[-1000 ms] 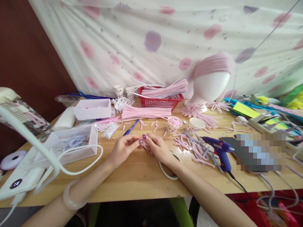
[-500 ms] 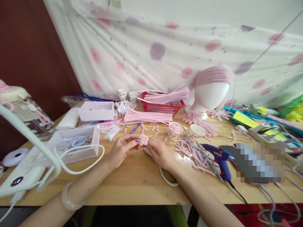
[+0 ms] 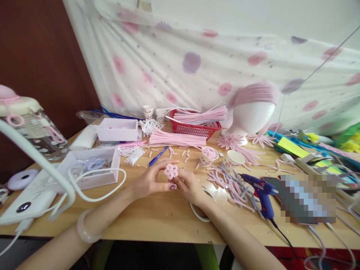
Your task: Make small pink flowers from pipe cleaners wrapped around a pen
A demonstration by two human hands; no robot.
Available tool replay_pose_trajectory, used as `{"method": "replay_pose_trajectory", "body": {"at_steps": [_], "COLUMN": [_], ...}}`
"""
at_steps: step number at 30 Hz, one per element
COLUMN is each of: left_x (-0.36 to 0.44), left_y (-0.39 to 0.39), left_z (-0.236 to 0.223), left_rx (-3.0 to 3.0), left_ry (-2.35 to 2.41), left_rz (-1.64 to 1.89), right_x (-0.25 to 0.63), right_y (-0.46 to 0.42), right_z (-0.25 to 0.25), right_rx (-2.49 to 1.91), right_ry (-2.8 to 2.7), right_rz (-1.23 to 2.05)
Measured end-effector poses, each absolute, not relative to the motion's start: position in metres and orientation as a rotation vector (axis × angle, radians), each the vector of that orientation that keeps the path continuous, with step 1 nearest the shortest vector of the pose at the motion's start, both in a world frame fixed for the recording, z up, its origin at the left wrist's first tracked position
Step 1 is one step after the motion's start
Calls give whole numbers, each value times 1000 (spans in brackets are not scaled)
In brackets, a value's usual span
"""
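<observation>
A small pink pipe-cleaner flower with looped petals faces me over the middle of the table. My right hand has its fingers curled and pinched at the flower's right side, holding it; the exact grip point is hidden. My left hand is around the flower's left side, thumb below and fingers above, spread apart. A pale ring or coil lies on the table, partly under my right wrist. Right of my hands is a heap of cut pink and grey pipe cleaners.
A blue glue gun lies at right beside phones. Behind are a paper cup of pink pieces, another cup, a blue pen, a pink pipe-cleaner bundle and a red basket. A white cable loops at left.
The flower, mostly hidden by my fingers earlier, now shows its front. My left thumb and fingers have spread away from it, while my right hand keeps hold. The view has tilted up slightly.
</observation>
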State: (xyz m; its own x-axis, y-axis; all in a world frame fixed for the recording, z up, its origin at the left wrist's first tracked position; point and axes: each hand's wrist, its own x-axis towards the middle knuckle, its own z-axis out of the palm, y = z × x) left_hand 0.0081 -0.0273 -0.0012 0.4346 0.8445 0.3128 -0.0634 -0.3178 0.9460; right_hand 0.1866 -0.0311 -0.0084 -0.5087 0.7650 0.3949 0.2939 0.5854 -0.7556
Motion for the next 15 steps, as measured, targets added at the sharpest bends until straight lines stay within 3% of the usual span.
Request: {"method": "replay_pose_trajectory", "body": {"at_steps": [4, 15], "left_x": [16, 19], "left_y": [-29, -38], "left_z": [3, 9], "left_rx": [1945, 1957], "left_ry": [708, 681], "left_rz": [970, 1029], "right_x": [182, 178], "right_y": [-36, -39], "right_z": [-13, -15], "right_rx": [-687, -610], "right_ry": [-2138, -2219], "right_rz": [868, 577]}}
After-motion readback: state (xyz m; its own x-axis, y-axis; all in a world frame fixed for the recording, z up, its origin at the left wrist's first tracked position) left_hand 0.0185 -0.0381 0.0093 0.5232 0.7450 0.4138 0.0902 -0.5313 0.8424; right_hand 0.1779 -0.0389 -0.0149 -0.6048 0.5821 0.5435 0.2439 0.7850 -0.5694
